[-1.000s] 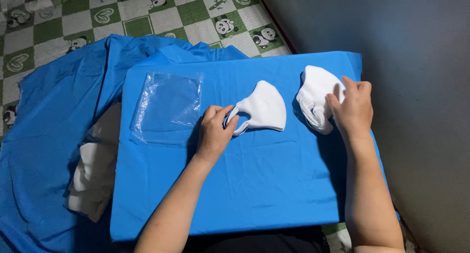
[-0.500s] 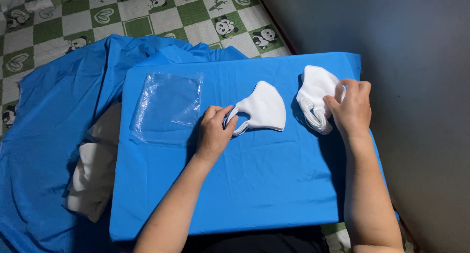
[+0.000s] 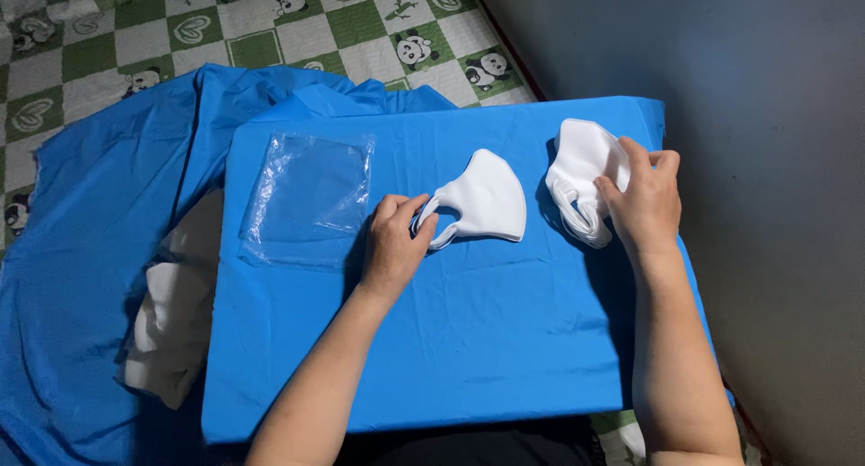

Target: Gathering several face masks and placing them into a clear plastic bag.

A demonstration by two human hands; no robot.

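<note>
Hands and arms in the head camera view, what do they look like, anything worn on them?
Both forearms are bare, with no sleeves in view. The left hand and right hand wear no gloves, and no rings, watch or bracelet show. Fingernails look short and unpainted.

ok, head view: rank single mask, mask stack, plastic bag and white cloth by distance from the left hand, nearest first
1. Single mask: the left hand pinches its ear loop at the table's middle.
2. Plastic bag: flat on the table, just to that hand's left.
3. Mask stack: far right, under the right hand.
4. White cloth: off the table's left edge, on the blue sheet.
</note>
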